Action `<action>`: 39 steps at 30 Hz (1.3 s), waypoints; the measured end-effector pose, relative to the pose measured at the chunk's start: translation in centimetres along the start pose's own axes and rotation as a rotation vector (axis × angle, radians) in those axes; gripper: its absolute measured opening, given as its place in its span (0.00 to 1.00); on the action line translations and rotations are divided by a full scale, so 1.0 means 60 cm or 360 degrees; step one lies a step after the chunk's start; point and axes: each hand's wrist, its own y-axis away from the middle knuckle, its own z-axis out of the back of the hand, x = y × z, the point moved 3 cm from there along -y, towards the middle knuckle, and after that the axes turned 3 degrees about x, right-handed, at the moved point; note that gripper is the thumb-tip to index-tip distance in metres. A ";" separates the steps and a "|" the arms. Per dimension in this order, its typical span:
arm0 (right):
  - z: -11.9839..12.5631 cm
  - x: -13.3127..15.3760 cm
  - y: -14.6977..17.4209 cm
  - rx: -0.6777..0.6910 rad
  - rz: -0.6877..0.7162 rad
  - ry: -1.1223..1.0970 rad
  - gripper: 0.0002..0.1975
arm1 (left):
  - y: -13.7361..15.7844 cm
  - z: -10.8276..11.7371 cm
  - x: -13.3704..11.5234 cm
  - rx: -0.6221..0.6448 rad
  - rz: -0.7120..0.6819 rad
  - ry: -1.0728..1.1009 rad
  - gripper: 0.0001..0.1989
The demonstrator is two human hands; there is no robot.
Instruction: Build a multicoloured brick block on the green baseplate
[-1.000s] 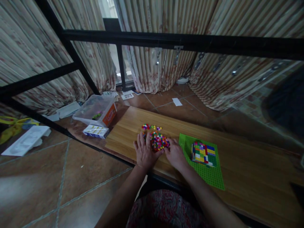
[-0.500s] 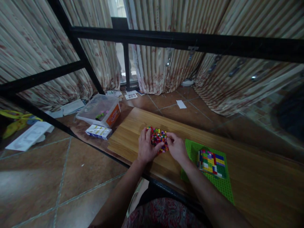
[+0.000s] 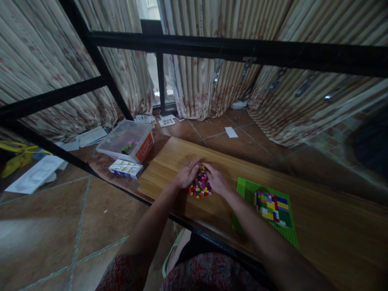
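Note:
A pile of small multicoloured bricks (image 3: 200,184) lies on the wooden bench top (image 3: 169,161). My left hand (image 3: 187,173) curves along the pile's left and far side, fingers stretched out and touching the bricks' edge. On the opposite side my right hand (image 3: 216,178) rests against the pile, its fingers extended toward the left fingertips. Both hands cup the far end of the pile and neither grips a brick that I can see. To the right, a block of joined coloured bricks (image 3: 273,208) sits on a green baseplate (image 3: 245,186), partly behind my right forearm.
At the bench's left end stand a clear plastic tub (image 3: 118,139) with some pieces inside and a small white-and-blue box (image 3: 125,167). Black metal bars (image 3: 212,44) cross beyond the bench, before striped curtains (image 3: 206,89). A white paper (image 3: 231,132) lies on the tiled floor.
My hands have moved to the far side of the pile, with their fingertips closer together. The pile now looks narrower and extends nearer to me. The baseplate has not visibly moved.

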 end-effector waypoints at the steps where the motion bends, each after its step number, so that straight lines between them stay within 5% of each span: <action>1: 0.000 0.002 0.003 0.0015 0.0004 -0.0033 0.24 | 0.004 -0.001 -0.005 -0.0006 0.0009 0.0040 0.26; 6: 0.006 0.009 0.021 -0.0021 -0.0076 -0.0167 0.22 | 0.019 -0.006 -0.021 -0.0106 0.0045 0.0259 0.24; 12: 0.022 -0.004 0.049 -0.0374 -0.0255 -0.0478 0.18 | 0.036 -0.017 -0.009 -0.0627 0.0259 0.0635 0.27; 18: 0.031 -0.019 0.084 -0.0681 -0.0377 -0.0373 0.22 | 0.069 -0.016 -0.009 -0.1075 0.0336 0.0788 0.28; 26: -0.012 0.019 0.075 -0.0871 -0.0468 -0.0561 0.22 | 0.077 -0.049 -0.032 -0.1189 0.0341 0.0782 0.27; 39: -0.005 0.037 0.009 -0.0096 0.0001 0.0527 0.13 | 0.108 0.028 0.012 -0.1142 0.0546 0.0303 0.22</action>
